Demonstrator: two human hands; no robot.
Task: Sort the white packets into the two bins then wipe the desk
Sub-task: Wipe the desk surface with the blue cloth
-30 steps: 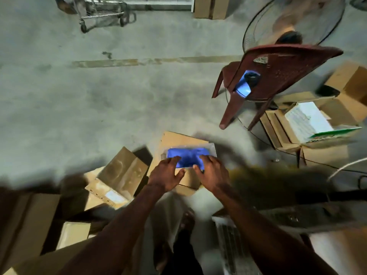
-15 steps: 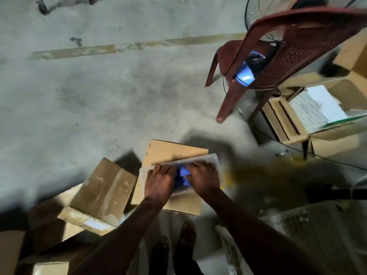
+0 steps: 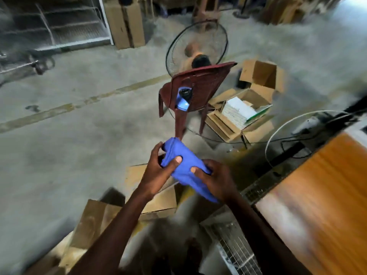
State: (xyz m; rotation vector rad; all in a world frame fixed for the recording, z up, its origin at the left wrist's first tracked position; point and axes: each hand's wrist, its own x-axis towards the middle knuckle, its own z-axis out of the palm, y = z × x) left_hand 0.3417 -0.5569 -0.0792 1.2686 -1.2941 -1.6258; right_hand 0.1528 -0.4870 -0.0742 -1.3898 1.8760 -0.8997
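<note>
1. Since the earlier frame, the blue cloth (image 3: 185,165) has left the clear tray on the cardboard box (image 3: 158,199) and is now lifted.
2. Left hand (image 3: 158,171) and right hand (image 3: 213,178) both grip it, likely readying it for wiping the counter (image 3: 321,195) at right.
3. No white packets or bins visible.

A blue cloth (image 3: 185,165) is being held up in the air between both hands, bunched and creased, slanting from its upper left end down to a loose corner that is hanging at the lower right. The left hand (image 3: 158,171) is gripping its upper part, thumb pressing on the front. The right hand (image 3: 214,178) is pinching its lower part. The orange wooden desk (image 3: 321,195) is lying to the right, its top blurred.
</note>
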